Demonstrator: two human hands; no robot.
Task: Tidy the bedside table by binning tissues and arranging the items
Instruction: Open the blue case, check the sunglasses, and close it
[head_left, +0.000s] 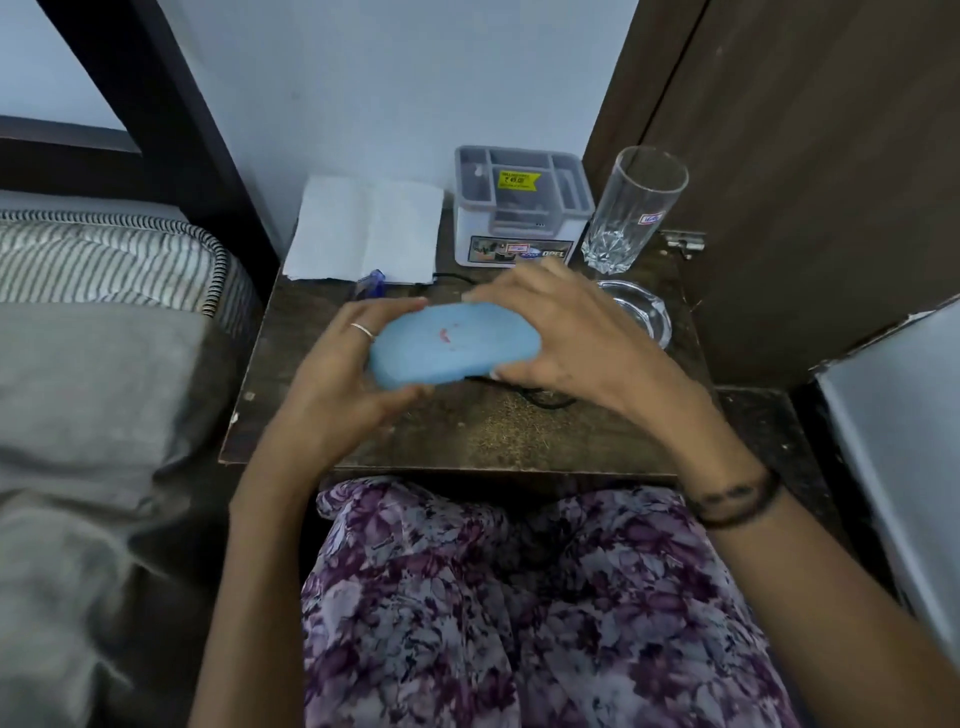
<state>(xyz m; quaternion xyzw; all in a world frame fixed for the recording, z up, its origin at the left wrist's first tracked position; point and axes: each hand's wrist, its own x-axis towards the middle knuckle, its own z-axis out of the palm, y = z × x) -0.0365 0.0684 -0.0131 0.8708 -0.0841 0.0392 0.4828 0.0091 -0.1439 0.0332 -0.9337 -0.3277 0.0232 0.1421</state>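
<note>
A light blue oblong case (454, 343) with a small red mark is held just above the dark wooden bedside table (467, 431). My left hand (343, 379) grips its left end and my right hand (561, 332) grips its right end. A white tissue (363, 228) lies flat at the table's back left. A small blue object (373, 285) peeks out by the tissue's front edge. A grey organiser box (522, 208) stands at the back middle, a tall empty glass (631, 208) to its right, and a clear glass ashtray (641, 312) sits behind my right hand.
A black cable (545, 397) runs across the table under my right hand. A bed with a striped mattress (114, 254) and grey bedding lies to the left. A brown wooden door (810, 156) stands to the right, with a pale box (904, 441) at the right edge.
</note>
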